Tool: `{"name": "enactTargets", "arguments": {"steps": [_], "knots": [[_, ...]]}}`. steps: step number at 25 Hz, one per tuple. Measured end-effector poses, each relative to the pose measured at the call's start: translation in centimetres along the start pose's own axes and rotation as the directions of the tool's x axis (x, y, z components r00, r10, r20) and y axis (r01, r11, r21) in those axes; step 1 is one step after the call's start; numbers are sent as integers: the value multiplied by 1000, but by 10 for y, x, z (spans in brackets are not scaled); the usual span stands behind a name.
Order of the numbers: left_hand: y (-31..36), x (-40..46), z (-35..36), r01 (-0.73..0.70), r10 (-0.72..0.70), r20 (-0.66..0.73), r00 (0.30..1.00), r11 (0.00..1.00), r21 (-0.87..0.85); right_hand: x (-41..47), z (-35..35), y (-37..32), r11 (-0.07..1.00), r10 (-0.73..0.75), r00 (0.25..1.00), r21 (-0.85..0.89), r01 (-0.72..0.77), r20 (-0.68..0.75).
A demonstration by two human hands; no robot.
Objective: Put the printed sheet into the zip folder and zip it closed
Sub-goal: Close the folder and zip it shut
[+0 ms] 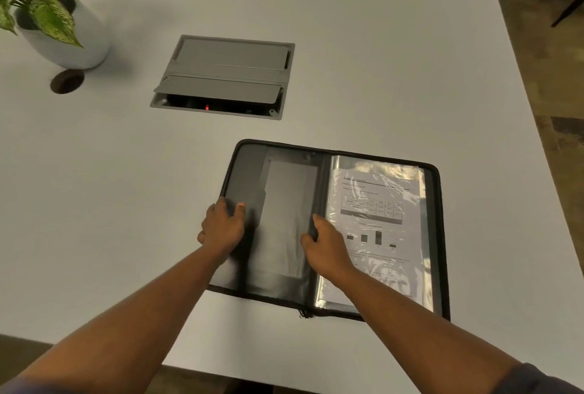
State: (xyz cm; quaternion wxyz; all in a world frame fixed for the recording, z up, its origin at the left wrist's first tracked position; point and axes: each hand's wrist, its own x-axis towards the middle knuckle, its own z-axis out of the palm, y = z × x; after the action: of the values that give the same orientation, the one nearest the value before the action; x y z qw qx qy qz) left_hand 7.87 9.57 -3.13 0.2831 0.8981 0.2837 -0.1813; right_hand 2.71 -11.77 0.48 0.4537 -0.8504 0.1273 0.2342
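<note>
A black zip folder (249,172) lies spread flat on the white table, its zipper pull (304,313) at the near edge by the spine. The printed sheet (376,204), with a table and a bar chart, sits under a clear plastic sleeve on the folder's right half. My left hand (222,227) grips the outer edge of the left cover, thumb on the inner face and fingers curled round the edge. My right hand (327,246) rests near the spine at the sheet's left edge, fingers loosely bent and touching the folder.
A grey cable hatch (227,74) is set into the table behind the folder, its near flap raised with a red light inside. A potted plant (60,24) stands at the far left by a round hole (67,81). The table's near edge (284,371) runs just below the folder.
</note>
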Motion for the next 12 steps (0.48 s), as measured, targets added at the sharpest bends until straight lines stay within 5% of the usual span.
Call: {"name": "enactTargets", "arguments": {"steps": [8, 12], "knots": [[13, 7, -41, 78, -76, -133, 988, 997, 10, 0, 0, -4, 985, 121, 991, 116, -127, 54], [39, -3, -86, -139, 118, -116, 986, 972, -189, -2, -11, -12, 955, 150, 984, 243, -169, 96]]}}
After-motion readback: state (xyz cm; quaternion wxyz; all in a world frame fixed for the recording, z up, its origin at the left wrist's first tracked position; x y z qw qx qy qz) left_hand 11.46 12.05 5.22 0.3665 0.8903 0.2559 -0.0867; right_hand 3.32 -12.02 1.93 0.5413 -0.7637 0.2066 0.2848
